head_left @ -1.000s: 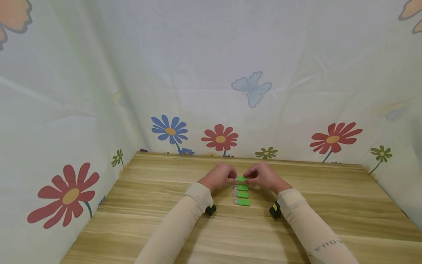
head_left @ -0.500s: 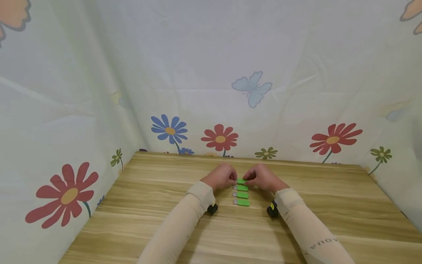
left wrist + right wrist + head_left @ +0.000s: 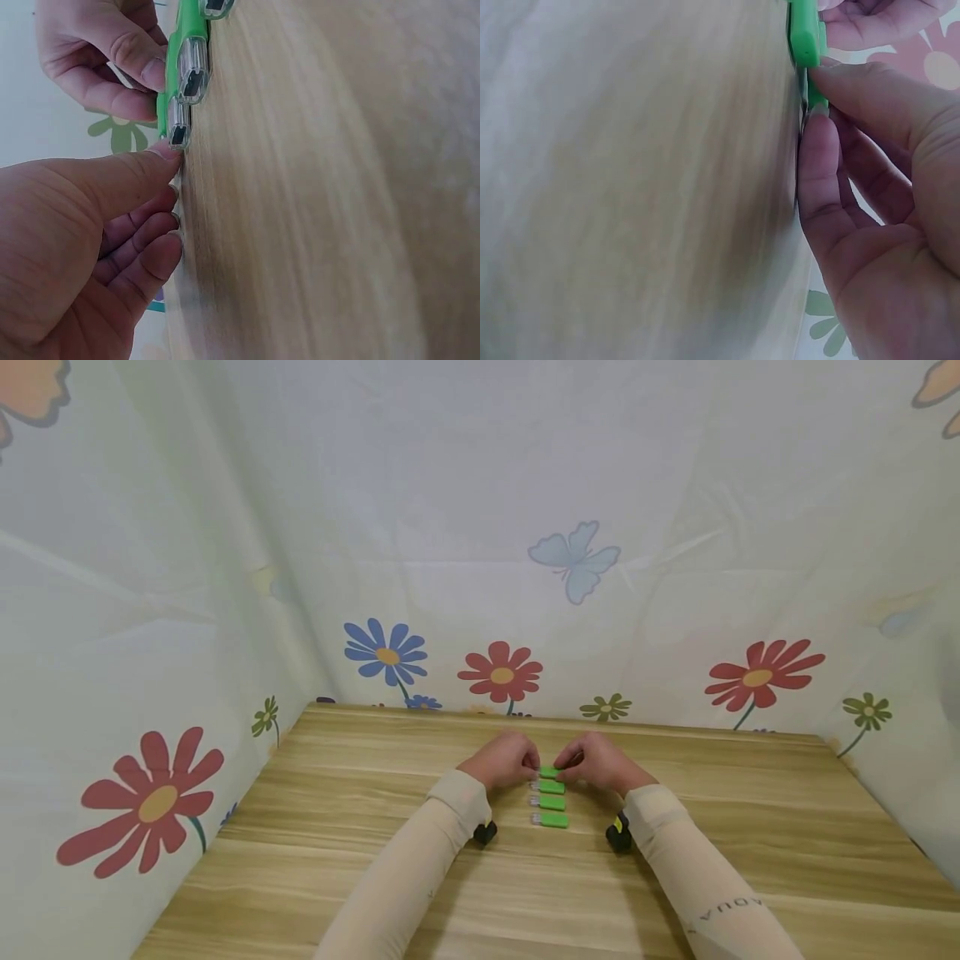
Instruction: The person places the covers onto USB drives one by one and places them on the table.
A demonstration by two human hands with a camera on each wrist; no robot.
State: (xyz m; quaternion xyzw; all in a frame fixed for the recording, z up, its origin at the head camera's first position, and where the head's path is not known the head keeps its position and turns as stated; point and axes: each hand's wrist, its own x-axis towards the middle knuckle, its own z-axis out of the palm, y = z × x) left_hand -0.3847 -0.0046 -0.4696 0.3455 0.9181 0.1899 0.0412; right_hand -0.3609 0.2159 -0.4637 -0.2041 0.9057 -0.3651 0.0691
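Several green USB flash drives with clear caps lie in a column on the table, caps to the left in the head view; the nearest flash drive (image 3: 553, 820) lies apart from the hands. At the farthest flash drive (image 3: 550, 772), my left hand (image 3: 506, 760) holds the capped end with its fingertips. In the left wrist view the left thumb (image 3: 161, 150) touches that cap (image 3: 178, 135); the other fingers curl below it, and the index finger is mostly hidden. My right hand (image 3: 597, 762) pinches the green end (image 3: 817, 94) between thumb and fingertip.
The wood-grain table (image 3: 360, 793) ends at its back edge against a white curtain (image 3: 450, 527) printed with flowers and a butterfly. Black wrist cameras sit under both wrists, the left one (image 3: 485, 832) and the right one (image 3: 619, 833).
Over the last second both hands have come slightly nearer with the farthest flash drive, closer to the one before it. Since half a second ago they have hardly moved.
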